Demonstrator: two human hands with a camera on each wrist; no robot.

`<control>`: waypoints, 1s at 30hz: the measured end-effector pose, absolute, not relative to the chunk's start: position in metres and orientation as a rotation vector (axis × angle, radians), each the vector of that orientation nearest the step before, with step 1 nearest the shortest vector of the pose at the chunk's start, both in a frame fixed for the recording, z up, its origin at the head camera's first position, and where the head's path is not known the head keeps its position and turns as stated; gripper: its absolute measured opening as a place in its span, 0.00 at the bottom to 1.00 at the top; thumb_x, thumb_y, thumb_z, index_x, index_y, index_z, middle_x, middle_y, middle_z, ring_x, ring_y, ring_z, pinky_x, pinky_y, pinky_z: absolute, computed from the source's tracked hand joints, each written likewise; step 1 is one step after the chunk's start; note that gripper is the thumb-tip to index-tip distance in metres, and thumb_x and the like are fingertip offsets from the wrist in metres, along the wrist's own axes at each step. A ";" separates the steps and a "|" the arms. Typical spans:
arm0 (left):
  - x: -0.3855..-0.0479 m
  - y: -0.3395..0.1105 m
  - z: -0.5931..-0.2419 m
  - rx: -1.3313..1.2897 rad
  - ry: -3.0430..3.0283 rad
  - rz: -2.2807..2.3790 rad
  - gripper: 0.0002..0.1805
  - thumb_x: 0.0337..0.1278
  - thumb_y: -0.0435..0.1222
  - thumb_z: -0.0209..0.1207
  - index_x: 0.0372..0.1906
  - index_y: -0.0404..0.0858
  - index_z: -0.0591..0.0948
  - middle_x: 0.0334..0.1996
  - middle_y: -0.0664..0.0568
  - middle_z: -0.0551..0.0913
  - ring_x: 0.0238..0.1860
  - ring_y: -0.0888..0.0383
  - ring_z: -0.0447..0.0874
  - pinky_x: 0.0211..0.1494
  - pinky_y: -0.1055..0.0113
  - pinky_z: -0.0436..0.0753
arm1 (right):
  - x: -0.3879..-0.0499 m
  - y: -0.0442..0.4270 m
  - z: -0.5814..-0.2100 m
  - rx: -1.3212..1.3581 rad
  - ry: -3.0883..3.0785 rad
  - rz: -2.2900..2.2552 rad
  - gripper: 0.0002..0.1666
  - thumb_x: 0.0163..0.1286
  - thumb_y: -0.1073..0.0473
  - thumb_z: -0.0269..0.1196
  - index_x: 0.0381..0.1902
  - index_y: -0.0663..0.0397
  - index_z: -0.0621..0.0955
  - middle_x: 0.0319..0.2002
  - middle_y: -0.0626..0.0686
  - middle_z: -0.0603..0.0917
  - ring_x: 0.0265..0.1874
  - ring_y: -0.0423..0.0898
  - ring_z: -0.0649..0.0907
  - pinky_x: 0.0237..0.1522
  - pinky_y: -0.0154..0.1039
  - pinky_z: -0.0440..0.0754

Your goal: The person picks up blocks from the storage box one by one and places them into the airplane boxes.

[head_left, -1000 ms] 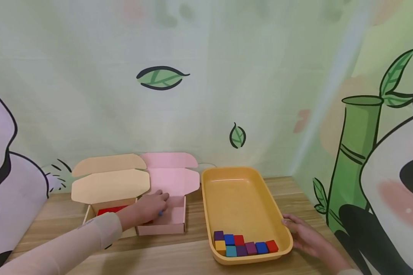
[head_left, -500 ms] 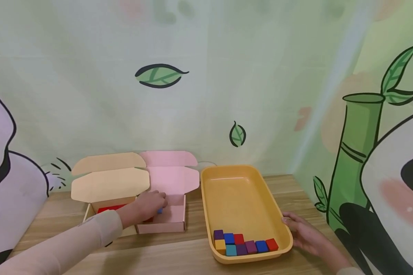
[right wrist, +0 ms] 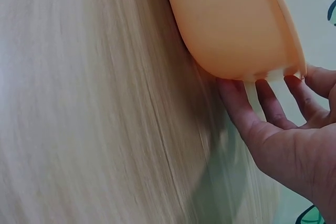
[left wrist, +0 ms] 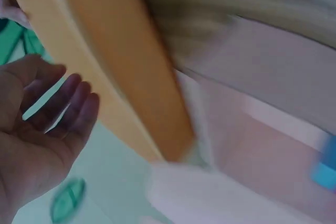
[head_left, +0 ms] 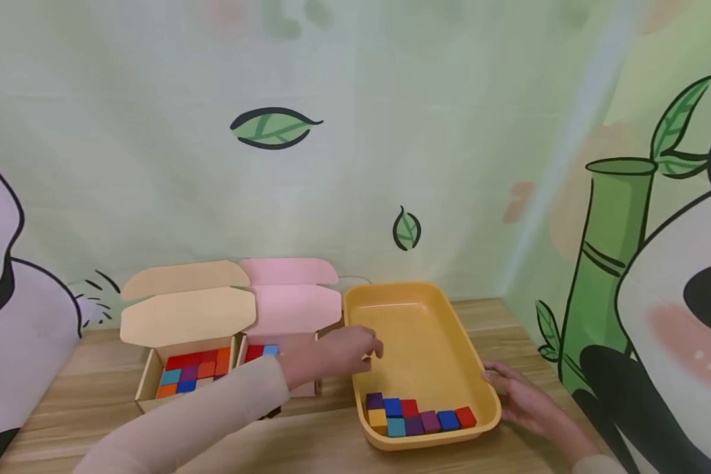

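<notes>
My left hand (head_left: 346, 349) hovers over the left rim of the yellow tray (head_left: 411, 342), with nothing between its loosely bent fingers. In the left wrist view, the hand (left wrist: 44, 124) shows its fingers apart from one another. My right hand (head_left: 518, 398) holds the tray's right edge near the front corner; in the right wrist view, its fingertips (right wrist: 231, 85) touch the tray's outer wall and rim. Several coloured cubes (head_left: 413, 426) lie at the tray's near end. Left of the tray, the pink box (head_left: 305, 388) contains red and blue cubes, partly hidden by my left arm.
A tan box (head_left: 146, 382) with several coloured cubes stands left of the pink one. Both have raised lids, the pink lid (head_left: 296, 308) and the tan lid (head_left: 186, 315). Everything sits on a wooden table (head_left: 308, 434) before a printed cloth (head_left: 343, 184).
My left hand has left the pink box, letting go of a blue cube there, and has moved right to the tray. The right hand has stayed on the tray's edge.
</notes>
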State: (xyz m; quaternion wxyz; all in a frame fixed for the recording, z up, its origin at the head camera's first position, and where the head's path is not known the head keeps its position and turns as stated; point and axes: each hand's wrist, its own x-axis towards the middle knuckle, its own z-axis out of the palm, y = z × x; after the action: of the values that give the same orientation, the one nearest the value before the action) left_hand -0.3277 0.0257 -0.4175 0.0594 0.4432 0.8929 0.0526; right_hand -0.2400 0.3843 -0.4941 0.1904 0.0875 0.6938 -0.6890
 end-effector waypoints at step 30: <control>-0.274 0.215 -0.463 1.548 2.429 -0.160 0.05 0.50 0.37 0.73 0.31 0.49 0.88 0.26 0.64 0.80 0.31 0.67 0.75 0.33 0.78 0.73 | -0.236 0.383 -0.494 0.139 1.925 -1.920 0.37 0.81 0.47 0.52 0.77 0.61 0.55 0.61 0.60 0.72 0.53 0.50 0.81 0.49 0.50 0.85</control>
State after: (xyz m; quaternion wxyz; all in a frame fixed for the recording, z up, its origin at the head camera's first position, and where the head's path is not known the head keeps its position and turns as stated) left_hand -0.2736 0.2147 -0.4635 0.1282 0.5323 0.8350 -0.0549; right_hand -0.2362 0.3826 -0.4943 0.2077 0.0499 0.6917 -0.6899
